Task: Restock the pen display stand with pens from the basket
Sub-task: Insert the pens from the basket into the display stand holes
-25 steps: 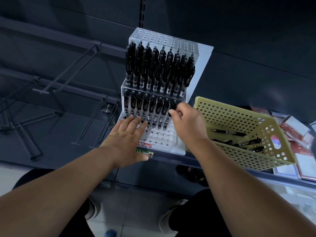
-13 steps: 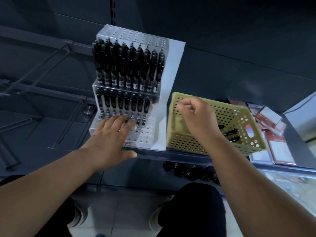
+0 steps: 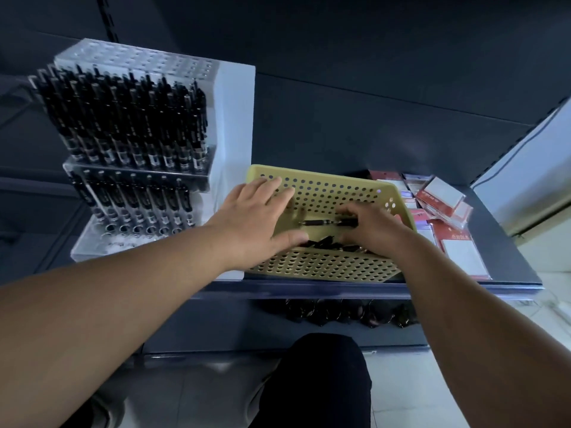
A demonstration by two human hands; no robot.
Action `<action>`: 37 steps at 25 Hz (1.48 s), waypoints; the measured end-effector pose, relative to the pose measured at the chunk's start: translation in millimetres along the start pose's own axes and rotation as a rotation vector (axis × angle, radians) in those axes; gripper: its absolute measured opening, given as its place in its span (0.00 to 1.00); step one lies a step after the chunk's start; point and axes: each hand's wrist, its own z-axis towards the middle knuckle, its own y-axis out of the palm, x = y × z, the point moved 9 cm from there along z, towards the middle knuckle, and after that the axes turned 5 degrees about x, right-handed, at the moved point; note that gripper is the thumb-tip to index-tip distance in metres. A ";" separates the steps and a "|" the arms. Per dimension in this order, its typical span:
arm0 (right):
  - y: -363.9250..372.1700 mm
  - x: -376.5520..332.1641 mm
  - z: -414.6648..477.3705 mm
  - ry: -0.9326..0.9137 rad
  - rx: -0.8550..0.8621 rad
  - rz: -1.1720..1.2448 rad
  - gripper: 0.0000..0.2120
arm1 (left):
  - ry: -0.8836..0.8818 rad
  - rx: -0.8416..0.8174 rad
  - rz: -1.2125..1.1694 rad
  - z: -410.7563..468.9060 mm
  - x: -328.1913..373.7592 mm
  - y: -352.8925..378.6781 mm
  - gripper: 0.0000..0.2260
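Left hand (image 3: 256, 220), just right of the display stand (image 3: 234, 118), lies flat with fingers spread over the basket (image 3: 324, 264); my right hand (image 3: 375, 231) pinches one pen (image 3: 321, 223) by its end inside. Held so far out, I reckon it could swing and miss its hole.

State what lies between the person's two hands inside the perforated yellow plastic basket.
In the head view, one slim black pen lies crosswise between the left hand and the right hand, which pinches its end, above the yellow basket floor.
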 end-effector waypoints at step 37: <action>-27.2 -30.4 -1.8 -0.125 0.124 0.002 0.16 | -0.141 0.089 -0.108 -13.1 -11.4 6.1 0.48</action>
